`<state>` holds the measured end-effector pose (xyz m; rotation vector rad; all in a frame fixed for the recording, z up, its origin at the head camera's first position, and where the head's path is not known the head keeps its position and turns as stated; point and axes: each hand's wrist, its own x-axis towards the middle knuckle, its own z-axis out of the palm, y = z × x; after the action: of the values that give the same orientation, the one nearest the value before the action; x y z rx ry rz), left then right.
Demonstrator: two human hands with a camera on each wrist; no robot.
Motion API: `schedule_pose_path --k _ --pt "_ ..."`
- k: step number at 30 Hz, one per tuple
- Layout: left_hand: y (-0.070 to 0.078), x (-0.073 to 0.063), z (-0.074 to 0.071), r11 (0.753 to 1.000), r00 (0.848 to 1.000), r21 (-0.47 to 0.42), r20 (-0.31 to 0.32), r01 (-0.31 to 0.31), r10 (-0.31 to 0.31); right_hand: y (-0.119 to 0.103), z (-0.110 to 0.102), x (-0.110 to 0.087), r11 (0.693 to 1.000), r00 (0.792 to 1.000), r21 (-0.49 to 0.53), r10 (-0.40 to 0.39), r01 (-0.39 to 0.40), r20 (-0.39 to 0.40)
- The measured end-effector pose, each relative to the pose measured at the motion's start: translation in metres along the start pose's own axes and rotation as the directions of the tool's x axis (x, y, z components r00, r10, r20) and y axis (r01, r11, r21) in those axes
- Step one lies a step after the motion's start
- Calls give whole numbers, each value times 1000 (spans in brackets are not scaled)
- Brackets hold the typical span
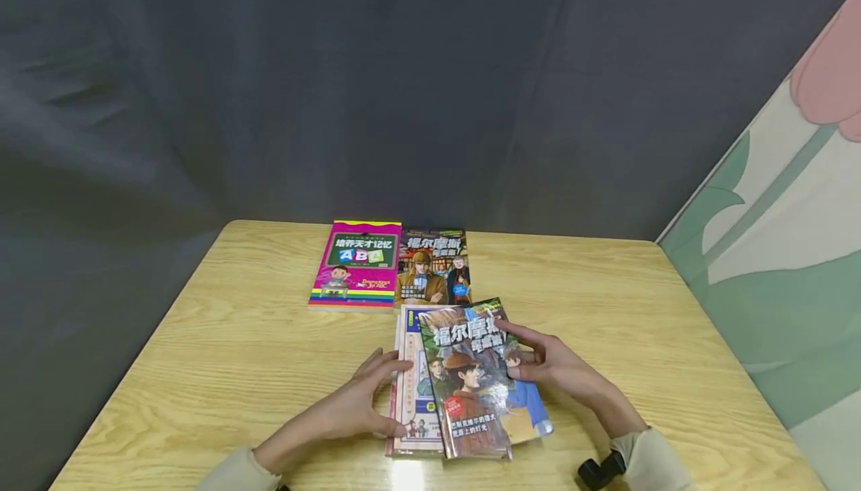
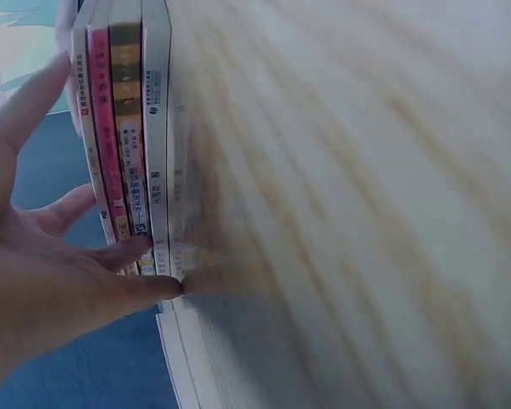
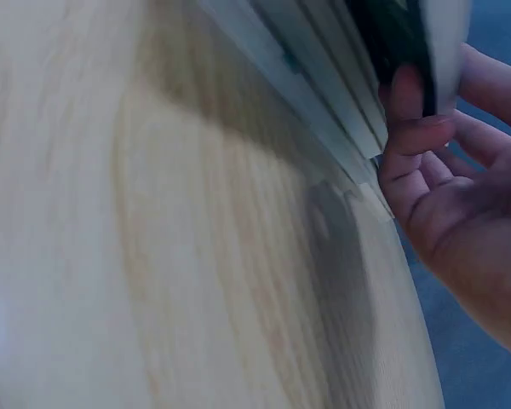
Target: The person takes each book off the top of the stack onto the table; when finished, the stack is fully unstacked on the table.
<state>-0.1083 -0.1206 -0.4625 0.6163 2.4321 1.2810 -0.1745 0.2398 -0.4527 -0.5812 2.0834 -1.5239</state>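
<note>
My right hand (image 1: 561,371) grips the right edge of a glossy illustrated book (image 1: 467,401), whose cover shows a figure in a brown cap. This book sits askew on a stack, and another cover with a blue area (image 1: 531,405) shows from under its right side. In the right wrist view, the fingers curl round the book's edge. My left hand (image 1: 350,405) touches the stack's left side, fingers spread, next to a pale book (image 1: 409,394) with a blue panel. Several spines (image 2: 128,128) lie one above another beside that hand in the left wrist view.
Behind the stack, a magenta ABC book (image 1: 359,282) and a dark illustrated book (image 1: 433,270) lie side by side. All are on a light wooden table (image 1: 222,349). A dark curtain (image 1: 403,87) hangs behind, and a patterned panel (image 1: 794,214) stands at the right.
</note>
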Motion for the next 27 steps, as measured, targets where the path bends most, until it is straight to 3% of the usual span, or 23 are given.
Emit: schedule_pose_path --k 8,15,22,27 --pt "-1 0 5 1000 1000 -26 -25 -1 0 -10 -22 -1 999 988 -15 -51 50 -149" --pt "-3 0 6 996 999 -80 -38 36 -39 -25 -59 20 996 966 -75 -56 38 -253" --pt "-8 -2 9 982 998 -184 -38 34 -42 -30 -101 51 997 963 -68 11 -30 -268" --pt "-8 -3 11 984 998 -175 -35 37 -43 -31 -125 66 992 969 -106 43 -70 -242"
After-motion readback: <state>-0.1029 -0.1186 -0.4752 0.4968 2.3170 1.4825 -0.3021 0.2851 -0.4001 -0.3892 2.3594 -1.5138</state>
